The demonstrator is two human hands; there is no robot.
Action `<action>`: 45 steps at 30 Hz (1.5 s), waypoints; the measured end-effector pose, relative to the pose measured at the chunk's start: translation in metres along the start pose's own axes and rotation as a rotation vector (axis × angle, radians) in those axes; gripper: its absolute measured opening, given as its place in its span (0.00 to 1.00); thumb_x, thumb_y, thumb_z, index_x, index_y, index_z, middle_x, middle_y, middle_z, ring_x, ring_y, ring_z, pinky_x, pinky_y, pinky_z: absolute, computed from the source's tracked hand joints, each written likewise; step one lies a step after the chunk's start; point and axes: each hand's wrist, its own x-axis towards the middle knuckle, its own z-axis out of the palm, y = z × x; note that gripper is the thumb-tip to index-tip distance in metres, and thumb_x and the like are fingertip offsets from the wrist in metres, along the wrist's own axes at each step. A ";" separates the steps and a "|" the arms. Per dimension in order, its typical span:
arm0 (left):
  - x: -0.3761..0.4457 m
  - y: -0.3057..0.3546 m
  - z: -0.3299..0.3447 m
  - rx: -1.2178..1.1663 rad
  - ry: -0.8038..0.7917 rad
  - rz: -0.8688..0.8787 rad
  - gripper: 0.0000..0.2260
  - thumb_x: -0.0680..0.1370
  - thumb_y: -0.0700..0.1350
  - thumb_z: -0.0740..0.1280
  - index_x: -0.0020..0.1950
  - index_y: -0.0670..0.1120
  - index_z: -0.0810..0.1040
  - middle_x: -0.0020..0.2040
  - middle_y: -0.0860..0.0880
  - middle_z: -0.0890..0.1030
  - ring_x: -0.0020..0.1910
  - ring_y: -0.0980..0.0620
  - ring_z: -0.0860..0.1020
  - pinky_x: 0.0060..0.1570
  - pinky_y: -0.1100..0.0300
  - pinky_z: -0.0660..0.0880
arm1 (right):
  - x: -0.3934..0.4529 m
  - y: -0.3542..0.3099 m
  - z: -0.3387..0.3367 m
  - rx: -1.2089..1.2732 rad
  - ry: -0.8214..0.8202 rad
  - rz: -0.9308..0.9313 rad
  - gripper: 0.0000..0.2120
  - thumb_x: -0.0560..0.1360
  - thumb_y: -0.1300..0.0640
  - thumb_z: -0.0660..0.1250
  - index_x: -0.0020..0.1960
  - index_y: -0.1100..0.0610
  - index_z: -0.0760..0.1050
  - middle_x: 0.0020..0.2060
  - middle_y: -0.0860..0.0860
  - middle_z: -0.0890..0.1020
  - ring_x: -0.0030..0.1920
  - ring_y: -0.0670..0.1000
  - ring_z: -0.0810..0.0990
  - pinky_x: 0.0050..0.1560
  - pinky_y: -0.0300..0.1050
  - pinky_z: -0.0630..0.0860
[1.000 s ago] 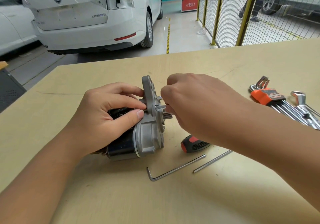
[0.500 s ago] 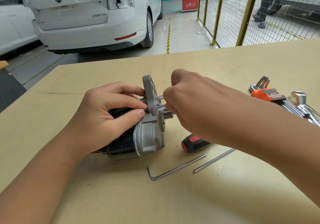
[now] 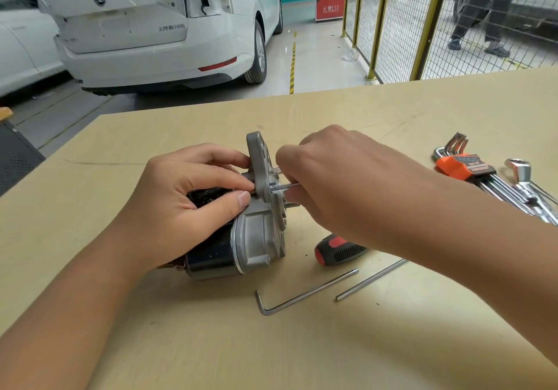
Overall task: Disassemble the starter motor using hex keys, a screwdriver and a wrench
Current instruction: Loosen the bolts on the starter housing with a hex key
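The starter motor (image 3: 241, 226), with its black cylindrical body and grey cast-metal front housing, is lying on its side near the middle of the pale wooden table (image 3: 302, 344). Its flat grey mounting flange is standing upright and facing to the right.

The left hand (image 3: 187, 205) is gripping the dark body of the motor from above; the fingers are curling over the top and the thumb is pressing near the grey housing. The right hand (image 3: 341, 178) is coming from the right side, and its curled fingers are pinching a thin silver hex key (image 3: 287, 187). The tip of this key is sitting at the flange face, at a bolt head I think, but the exact contact is too small to see clearly.

In front of the motor, a long L-shaped silver hex key (image 3: 305, 294) is lying flat on the table, and just beside it to the right a second thin silver rod (image 3: 370, 281) is lying, partly hidden under the right forearm. A screwdriver with a black and red handle (image 3: 339, 249) is resting between these keys and the motor, its shaft hidden under the arm. Far to the right, a set of hex keys in an orange holder (image 3: 462, 168) is lying next to a shiny silver wrench (image 3: 521, 175).

Behind the table, a white car (image 3: 157, 27) is standing on the grey floor, and a yellow wire-mesh fence (image 3: 392, 21) is standing at the right.
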 end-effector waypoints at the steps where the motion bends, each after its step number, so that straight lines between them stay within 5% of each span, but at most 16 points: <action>1: 0.000 0.000 0.000 0.001 0.001 -0.001 0.07 0.75 0.42 0.74 0.52 0.46 0.89 0.57 0.54 0.84 0.57 0.55 0.83 0.58 0.64 0.78 | 0.000 0.001 0.000 0.004 -0.011 -0.015 0.08 0.82 0.59 0.65 0.44 0.55 0.71 0.37 0.50 0.71 0.31 0.50 0.71 0.27 0.42 0.66; 8: 0.000 0.000 0.000 0.003 -0.001 -0.002 0.07 0.75 0.42 0.74 0.52 0.47 0.89 0.57 0.54 0.84 0.57 0.55 0.83 0.58 0.65 0.78 | 0.002 -0.003 0.000 -0.097 -0.008 -0.014 0.07 0.80 0.60 0.66 0.43 0.54 0.72 0.36 0.49 0.71 0.29 0.51 0.70 0.25 0.43 0.59; 13: 0.000 0.000 0.000 -0.003 0.005 -0.002 0.07 0.75 0.41 0.74 0.52 0.46 0.89 0.57 0.54 0.85 0.57 0.55 0.83 0.58 0.63 0.78 | -0.001 -0.005 0.001 -0.082 0.014 0.013 0.12 0.81 0.59 0.65 0.47 0.53 0.61 0.34 0.50 0.69 0.27 0.51 0.68 0.25 0.44 0.58; 19: 0.000 0.001 0.000 0.002 0.003 -0.002 0.07 0.75 0.42 0.74 0.51 0.46 0.89 0.57 0.53 0.84 0.57 0.56 0.83 0.58 0.64 0.78 | -0.001 -0.005 -0.004 -0.026 -0.035 -0.032 0.10 0.82 0.60 0.59 0.42 0.54 0.70 0.38 0.50 0.69 0.30 0.48 0.66 0.27 0.41 0.57; 26: 0.000 0.002 0.000 0.008 0.008 -0.004 0.08 0.74 0.41 0.74 0.52 0.45 0.89 0.57 0.51 0.85 0.57 0.57 0.83 0.59 0.63 0.78 | 0.002 -0.006 -0.001 -0.019 -0.009 0.001 0.19 0.80 0.64 0.62 0.38 0.53 0.55 0.36 0.50 0.67 0.29 0.50 0.67 0.26 0.43 0.57; 31: 0.000 0.002 0.000 0.008 0.004 -0.010 0.07 0.75 0.42 0.74 0.52 0.46 0.89 0.57 0.52 0.84 0.58 0.57 0.83 0.60 0.64 0.78 | 0.000 -0.006 -0.002 0.041 -0.072 -0.026 0.09 0.83 0.61 0.59 0.44 0.55 0.71 0.40 0.50 0.69 0.31 0.47 0.66 0.26 0.40 0.56; 41: 0.000 0.001 0.000 -0.001 0.004 0.005 0.08 0.75 0.41 0.74 0.52 0.47 0.88 0.57 0.52 0.84 0.58 0.57 0.83 0.59 0.64 0.78 | 0.000 -0.008 -0.001 0.011 -0.061 0.023 0.14 0.78 0.65 0.61 0.43 0.54 0.58 0.36 0.50 0.67 0.29 0.49 0.67 0.25 0.41 0.56; 45: 0.000 0.000 0.000 0.007 0.005 0.006 0.07 0.75 0.42 0.74 0.52 0.46 0.88 0.57 0.52 0.85 0.58 0.55 0.83 0.59 0.62 0.78 | 0.000 -0.006 0.001 0.058 -0.043 -0.011 0.07 0.82 0.60 0.63 0.47 0.53 0.66 0.38 0.49 0.68 0.31 0.49 0.69 0.26 0.41 0.58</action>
